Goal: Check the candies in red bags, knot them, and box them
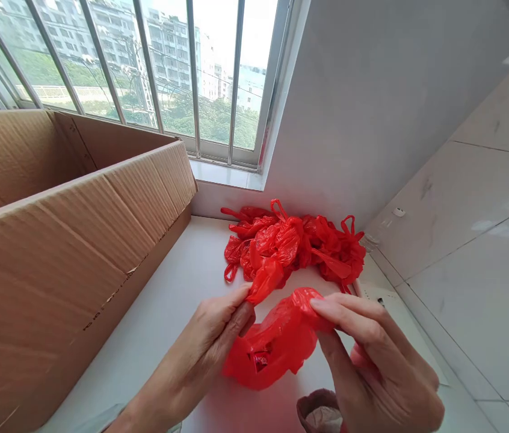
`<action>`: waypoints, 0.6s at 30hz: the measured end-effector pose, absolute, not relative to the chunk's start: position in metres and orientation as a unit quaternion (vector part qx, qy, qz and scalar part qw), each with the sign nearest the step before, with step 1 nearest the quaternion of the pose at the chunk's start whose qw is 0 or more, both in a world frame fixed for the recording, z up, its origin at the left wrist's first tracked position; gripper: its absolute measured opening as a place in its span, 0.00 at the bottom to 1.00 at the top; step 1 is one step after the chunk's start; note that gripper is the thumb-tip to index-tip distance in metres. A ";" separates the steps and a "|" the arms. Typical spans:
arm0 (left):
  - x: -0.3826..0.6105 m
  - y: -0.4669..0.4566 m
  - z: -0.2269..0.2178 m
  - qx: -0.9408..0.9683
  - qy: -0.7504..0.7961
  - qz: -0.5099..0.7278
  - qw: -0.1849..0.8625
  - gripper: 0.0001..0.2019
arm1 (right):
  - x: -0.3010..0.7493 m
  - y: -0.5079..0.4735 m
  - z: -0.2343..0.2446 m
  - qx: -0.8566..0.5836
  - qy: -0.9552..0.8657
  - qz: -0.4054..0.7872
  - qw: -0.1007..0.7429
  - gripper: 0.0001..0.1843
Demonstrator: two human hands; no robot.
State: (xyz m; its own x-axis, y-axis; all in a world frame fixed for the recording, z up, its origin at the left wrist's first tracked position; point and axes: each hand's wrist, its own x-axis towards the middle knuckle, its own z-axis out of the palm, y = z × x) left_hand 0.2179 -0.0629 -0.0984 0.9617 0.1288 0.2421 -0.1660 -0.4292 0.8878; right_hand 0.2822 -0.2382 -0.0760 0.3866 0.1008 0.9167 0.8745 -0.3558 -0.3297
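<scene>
I hold a small red plastic bag (272, 343) between both hands above a white counter (168, 313). My left hand (212, 346) pinches one handle of the bag on the left. My right hand (372, 361) pinches the other side at the bag's top edge. Something small and dark red shows inside the bag. Behind it lies a pile of crumpled red plastic bags (295, 243) against the wall.
A large open cardboard box (69, 240) fills the left side of the counter. A barred window (168, 66) is behind it. Tiled wall (462, 240) rises on the right. A small brownish container rim (320, 412) sits at the bottom edge.
</scene>
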 end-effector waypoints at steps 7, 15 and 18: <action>0.242 -0.060 -0.093 0.804 0.022 0.146 0.576 0.20 | 0.302 -0.238 -0.071 -0.697 -0.352 -0.391 0.487 0.15; 0.249 -0.061 -0.095 0.868 0.050 0.141 0.473 0.16 | 0.309 -0.216 -0.067 -0.685 -0.421 -0.363 0.471 0.12; 0.239 -0.056 -0.103 0.891 -0.010 0.064 0.448 0.21 | 0.311 -0.211 -0.068 -0.679 -0.452 -0.336 0.471 0.11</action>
